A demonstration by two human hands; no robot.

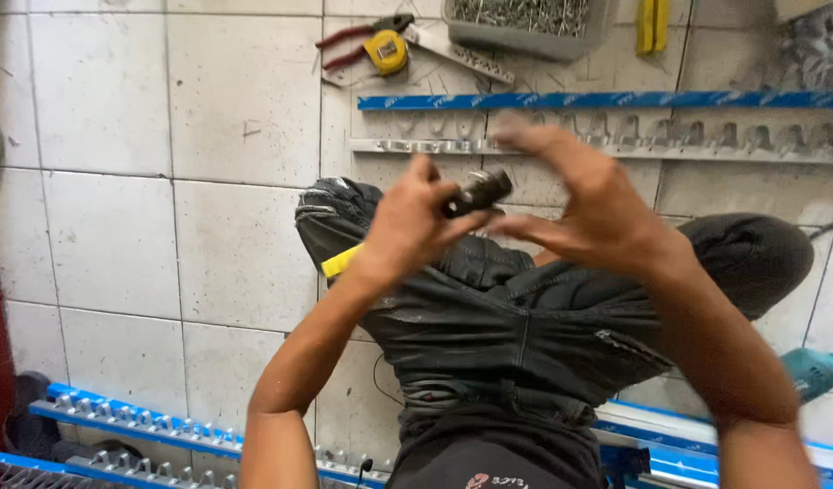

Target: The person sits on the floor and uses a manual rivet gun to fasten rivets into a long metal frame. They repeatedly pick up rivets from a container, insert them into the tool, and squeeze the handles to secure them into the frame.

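My left hand (407, 226) grips a small dark cylindrical part (475, 192) above my lap; its lower end is hidden in my fist. My right hand (584, 204) is blurred, fingers (525, 136) spread loose beside the part, holding nothing. On the tiled floor beyond, a grey bin (525, 27) is cut off; blue-edged aluminium rails (616, 101) lie near it.

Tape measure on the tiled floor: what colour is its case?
Yellow; the tape measure shows only in the head view.

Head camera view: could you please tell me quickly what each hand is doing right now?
Left hand: closed around a short dark metal cylindrical part.
Right hand: open, fingers spread and curved by the part's end; contact cannot be told.
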